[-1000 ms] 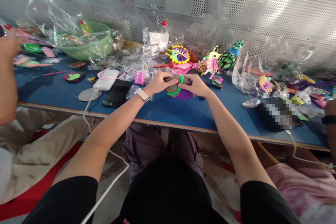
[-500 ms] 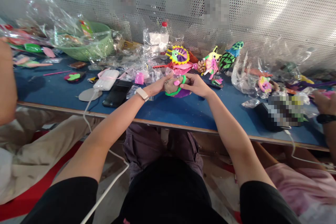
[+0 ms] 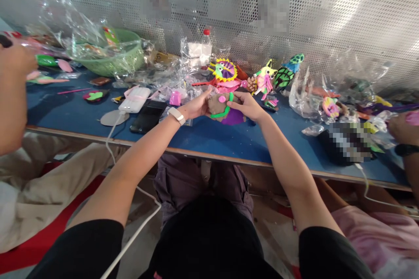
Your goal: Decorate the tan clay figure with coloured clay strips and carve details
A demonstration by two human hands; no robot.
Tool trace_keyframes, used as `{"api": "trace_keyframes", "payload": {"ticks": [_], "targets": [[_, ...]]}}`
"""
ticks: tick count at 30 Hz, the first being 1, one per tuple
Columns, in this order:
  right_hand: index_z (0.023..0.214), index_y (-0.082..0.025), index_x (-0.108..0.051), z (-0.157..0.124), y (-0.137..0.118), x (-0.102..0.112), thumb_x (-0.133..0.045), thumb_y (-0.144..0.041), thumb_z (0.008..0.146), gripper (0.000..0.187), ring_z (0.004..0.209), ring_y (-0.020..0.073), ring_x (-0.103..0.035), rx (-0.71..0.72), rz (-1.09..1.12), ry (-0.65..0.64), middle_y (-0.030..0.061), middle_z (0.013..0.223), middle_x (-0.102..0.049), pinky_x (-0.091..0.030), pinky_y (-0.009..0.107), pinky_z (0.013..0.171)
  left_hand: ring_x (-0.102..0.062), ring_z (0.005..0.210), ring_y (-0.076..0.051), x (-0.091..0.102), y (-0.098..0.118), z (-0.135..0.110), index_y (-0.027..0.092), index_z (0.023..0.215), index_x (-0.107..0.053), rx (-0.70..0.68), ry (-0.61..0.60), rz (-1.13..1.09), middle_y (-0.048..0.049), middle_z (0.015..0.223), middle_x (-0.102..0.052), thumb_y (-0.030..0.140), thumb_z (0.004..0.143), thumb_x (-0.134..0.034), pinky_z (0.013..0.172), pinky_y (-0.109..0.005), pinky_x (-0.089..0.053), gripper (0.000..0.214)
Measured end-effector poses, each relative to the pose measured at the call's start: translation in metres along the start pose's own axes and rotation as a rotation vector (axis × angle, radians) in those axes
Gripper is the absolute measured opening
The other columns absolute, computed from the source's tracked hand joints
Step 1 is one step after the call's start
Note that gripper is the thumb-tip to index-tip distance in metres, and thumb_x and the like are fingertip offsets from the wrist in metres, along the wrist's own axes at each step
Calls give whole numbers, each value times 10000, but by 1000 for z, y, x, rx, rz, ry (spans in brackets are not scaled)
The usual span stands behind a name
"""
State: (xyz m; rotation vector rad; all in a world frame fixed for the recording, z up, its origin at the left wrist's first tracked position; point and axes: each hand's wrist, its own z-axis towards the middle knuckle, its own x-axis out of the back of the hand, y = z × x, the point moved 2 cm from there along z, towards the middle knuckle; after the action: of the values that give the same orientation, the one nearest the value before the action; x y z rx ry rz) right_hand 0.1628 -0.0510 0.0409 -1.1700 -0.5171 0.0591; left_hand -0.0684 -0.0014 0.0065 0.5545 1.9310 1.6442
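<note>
Between my two hands, over the blue table, is a clay figure (image 3: 216,105) with a grey-brown body, a pink spot, a green strip along its edge and a purple part at its lower right. My left hand (image 3: 197,107) grips its left side, and a pale band circles that wrist. On the right, my right hand (image 3: 245,105) is closed on the green strip and upper edge, thumb pressed to the strip. Just behind stand a sunflower-like clay figure (image 3: 225,69) and a yellow and pink clay animal (image 3: 266,77).
A green basket (image 3: 111,66) with plastic wrappers stands at the back left. Left of my hands lie a black phone (image 3: 148,116) and a white power bank (image 3: 134,99) with a cable. Other people's hands show at both sides. A black device (image 3: 343,143) sits right.
The clay figure has been tipped, so more of its grey-brown face and purple part shows. At the far left, another person's hand has come into view.
</note>
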Motion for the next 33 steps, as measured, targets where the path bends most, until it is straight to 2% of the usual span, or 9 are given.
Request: {"api": "trace_keyframes", "payload": {"ticks": [5, 9, 11, 14, 16, 18, 21, 25, 33], "targets": [[1125, -209, -824, -2, 5, 2, -962, -611, 813, 527, 1036, 260, -751, -85, 27, -188, 55, 1055, -838, -641, 427, 980, -677, 666, -176, 8, 4, 0, 188, 917, -750, -120, 165, 48, -81, 824, -740, 852, 1079, -512, 633, -300, -529, 723], [1076, -233, -833, -4, 6, 1, -944, -627, 836, 475, 993, 249, -738, -115, -76, -322, 46, 1024, -830, -644, 419, 928, -637, 648, -161, 15, 13, -4, 196, 925, -725, -268, 323, 209, -57, 831, -706, 594, 1082, -655, 611, -300, -501, 434], [987, -227, -816, -4, 5, 0, -912, -696, 858, 496, 872, 220, -686, -116, -180, -335, 28, 906, -781, -610, 379, 810, -692, 760, -196, 20, 18, -6, 202, 957, -718, -329, 440, 354, -75, 909, -738, 444, 1076, -642, 686, -333, -556, 280], [759, -233, -704, -4, 4, 2, -840, -805, 885, 602, 690, 159, -538, -109, -363, -325, -25, 705, -622, -479, 331, 660, -737, 995, -249, 31, 26, -12, 205, 1024, -708, -412, 686, 711, -112, 1095, -786, 242, 1034, -607, 949, -420, -615, 107], [660, -236, -630, -4, 4, 4, -790, -836, 914, 671, 625, 137, -468, -112, -469, -315, -42, 630, -539, -410, 326, 623, -721, 1153, -288, 36, 28, -16, 212, 1101, -714, -437, 782, 984, -131, 1215, -785, 148, 999, -591, 1121, -479, -573, 172], [661, -236, -684, -4, 6, 8, -772, -799, 953, 641, 618, 146, -513, -125, -531, -285, -26, 623, -598, -424, 334, 636, -685, 1280, -330, 37, 27, -18, 220, 1227, -716, -412, 761, 1186, -146, 1288, -774, 99, 979, -578, 1192, -524, -531, 308], [799, -237, -849, -3, 11, 15, -805, -634, 988, 442, 737, 213, -697, -121, -601, -174, 46, 781, -813, -526, 362, 746, -629, 1387, -388, 33, 21, -18, 204, 1309, -723, -342, 577, 1342, -170, 1348, -762, 128, 962, -630, 1220, -574, -499, 368], [848, -221, -880, -1, 16, 17, -849, -506, 965, 310, 786, 269, -754, -64, -708, 6, 108, 858, -864, -577, 411, 811, -636, 1372, -418, 32, 16, -15, 186, 1133, -792, -283, 360, 1404, -171, 1308, -771, 277, 941, -705, 1237, -595, -474, 230], [841, -207, -863, 3, 14, 4, -808, -375, 968, 218, 773, 257, -750, 20, -634, 181, 88, 842, -850, -578, 401, 804, -734, 1094, -330, 42, 16, -11, 224, 871, -805, -370, 188, 1395, -107, 1023, -772, 317, 858, -712, 1123, -494, -545, 133]]}}
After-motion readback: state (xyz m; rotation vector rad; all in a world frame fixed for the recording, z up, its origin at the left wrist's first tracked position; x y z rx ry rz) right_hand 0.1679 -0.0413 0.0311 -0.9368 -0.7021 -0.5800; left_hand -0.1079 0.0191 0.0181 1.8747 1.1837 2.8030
